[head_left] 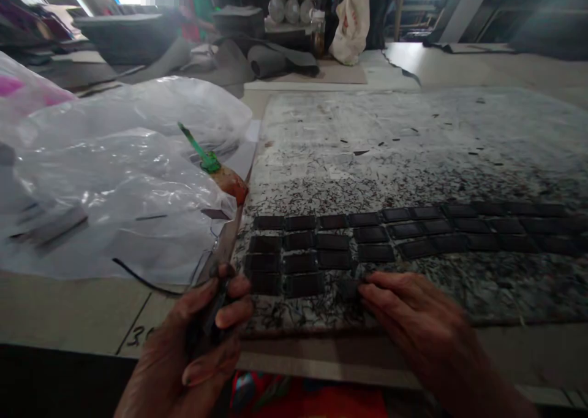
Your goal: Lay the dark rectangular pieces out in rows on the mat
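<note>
My left hand (202, 338) is closed around several dark flat pieces (215, 311), partly hidden by the fingers, off the board's left front corner. With fingertips together, my right hand (413, 320) grips the edge of a small dark rectangular piece (349, 288) low over the board, at the right end of the front row. Rows of similar dark rectangles (303, 285) lie side by side on the pale board (312, 130), running off to the right. Dark thin scraps (335, 188) litter its surface.
Clear plastic sheeting (124, 160) covers the left side, beside an orange bottle (229, 182) with a green nozzle. A black strip (142, 281) lies on the table near it. Rolled grey material (280, 60) and a crumpled paper bag (351, 26) stand at the back.
</note>
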Available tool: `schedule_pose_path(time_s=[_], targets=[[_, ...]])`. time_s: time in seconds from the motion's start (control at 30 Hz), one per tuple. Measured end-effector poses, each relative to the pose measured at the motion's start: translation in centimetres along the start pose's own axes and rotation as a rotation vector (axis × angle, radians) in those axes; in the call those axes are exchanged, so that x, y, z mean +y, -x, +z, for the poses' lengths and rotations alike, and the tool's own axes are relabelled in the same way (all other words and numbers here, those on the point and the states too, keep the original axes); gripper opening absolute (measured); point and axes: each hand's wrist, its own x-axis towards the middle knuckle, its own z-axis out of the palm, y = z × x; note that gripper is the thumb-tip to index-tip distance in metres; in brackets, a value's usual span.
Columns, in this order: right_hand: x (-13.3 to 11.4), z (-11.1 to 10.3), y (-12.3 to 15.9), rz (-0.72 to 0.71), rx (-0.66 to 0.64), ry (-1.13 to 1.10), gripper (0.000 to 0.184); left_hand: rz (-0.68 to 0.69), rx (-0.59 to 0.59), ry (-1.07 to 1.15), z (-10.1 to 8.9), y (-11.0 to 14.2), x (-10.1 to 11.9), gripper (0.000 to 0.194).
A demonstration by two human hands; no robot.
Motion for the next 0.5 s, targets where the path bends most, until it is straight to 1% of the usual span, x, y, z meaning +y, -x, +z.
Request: schedule_pose_path(time_s=[0.07,0.17,0.23,0.3,0.4,0.5], targets=[[0.0,-0.1,-0.2,0.016,-0.008,-0.006,0.019,-0.002,-0.056,-0.003,0.0,-0.2,-0.1,0.027],[-0.3,-0.2,-0.6,0.053,-0.025,-0.039,0.017,0.01,-0.061,-0.033,0.2,-0.4,-0.3,0.026],[-0.4,-0.4,-0.8,0.047,-0.033,-0.063,0.017,-0.018,-0.086,-0.033,0.4,-0.4,-0.4,0.023],[-0.5,-0.6,-1.1,0.037,-0.018,-0.093,0.016,-0.073,-0.125,-0.025,0.4,-0.3,-0.5,0.018],[-0.7,-0.6,-1.6,0.045,0.035,-0.133,0.016,-0.108,-0.138,-0.076,0.1,-0.3,-0.7,0.01],[-0.7,-0.2,-2.2,0.053,0.05,-0.123,0.017,-0.143,-0.184,-0.132,-0.4,-0.5,-0.9,0.014]])
